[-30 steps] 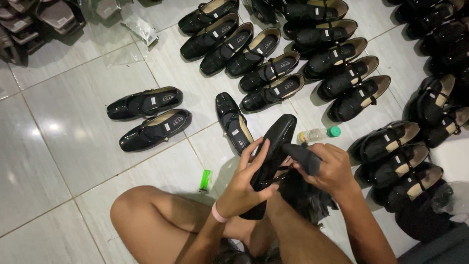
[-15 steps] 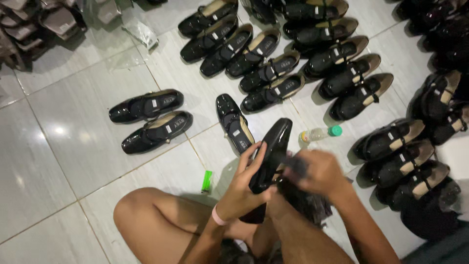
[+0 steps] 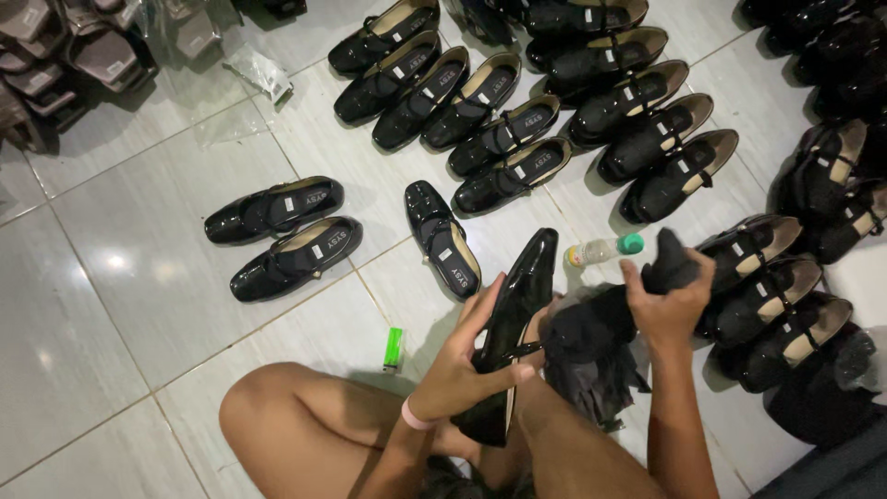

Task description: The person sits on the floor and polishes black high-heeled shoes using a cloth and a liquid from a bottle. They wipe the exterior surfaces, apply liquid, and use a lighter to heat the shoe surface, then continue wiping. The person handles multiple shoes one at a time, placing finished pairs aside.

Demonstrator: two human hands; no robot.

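Observation:
I sit on a white tiled floor with my knees up. My left hand (image 3: 465, 370) grips a glossy black flat shoe (image 3: 514, 305) around its middle, toe pointing away from me. My right hand (image 3: 667, 300) is closed on a dark cloth (image 3: 591, 346) that hangs down over my right leg, just right of the shoe. The cloth's upper end sticks up above my fingers. The cloth and the shoe are slightly apart.
Several rows of black shoes (image 3: 517, 129) lie ahead and to the right. A pair (image 3: 277, 231) and a single shoe (image 3: 442, 238) lie nearer. A small clear bottle with green cap (image 3: 602, 249) and a green lighter (image 3: 394, 348) lie on the floor.
My right hand has pulled the cloth off the shoe and moved to the right and up. My left hand keeps the shoe in nearly the same place.

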